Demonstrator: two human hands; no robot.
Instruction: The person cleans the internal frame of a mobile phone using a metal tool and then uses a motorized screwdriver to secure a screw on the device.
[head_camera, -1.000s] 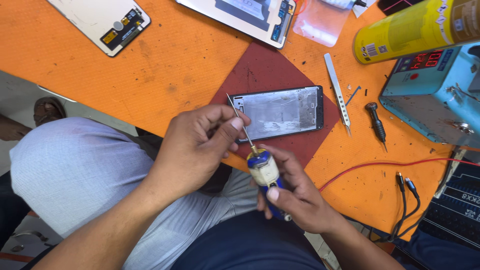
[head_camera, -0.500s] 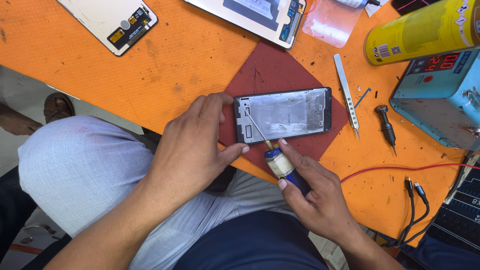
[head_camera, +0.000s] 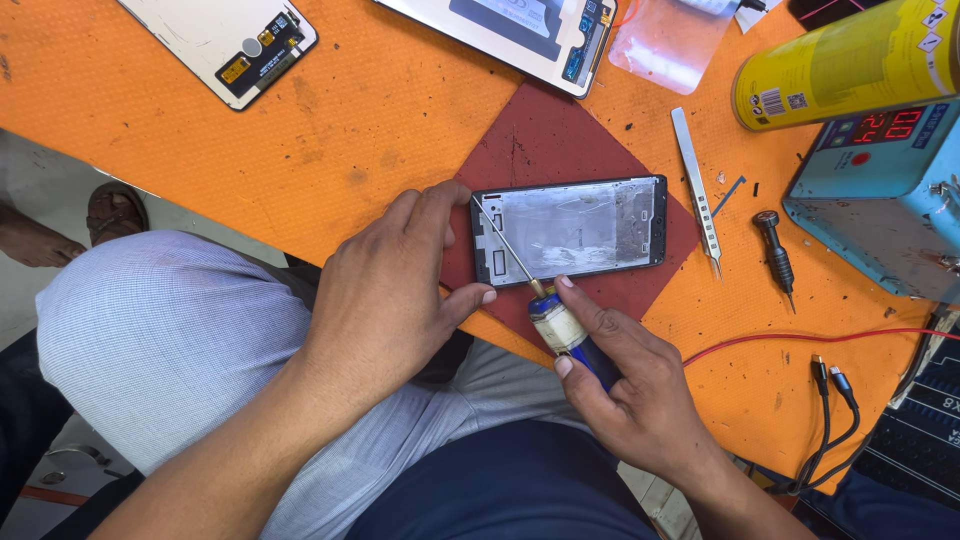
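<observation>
Screwdriver (head_camera: 548, 305) pinched in the right hand (head_camera: 635, 385), its thin shaft angled onto the top-left corner of the phone frame (head_camera: 570, 230). Left hand (head_camera: 385, 290) clamps that frame's near end, thumb and fingers pressing it flat on the dark red mat (head_camera: 560, 140); tweezers (head_camera: 697, 190) lie beside.

Orange tabletop (head_camera: 380, 110): dark red square mat (head_camera: 545, 140), metal tweezers (head_camera: 697, 185) beside small black screwdriver (head_camera: 776, 255). Yellow spray can (head_camera: 850, 60) lies above light blue box with red digits (head_camera: 890, 190). Two opened white phone backs (head_camera: 225, 40) at top, black cables (head_camera: 835, 400) right.
</observation>
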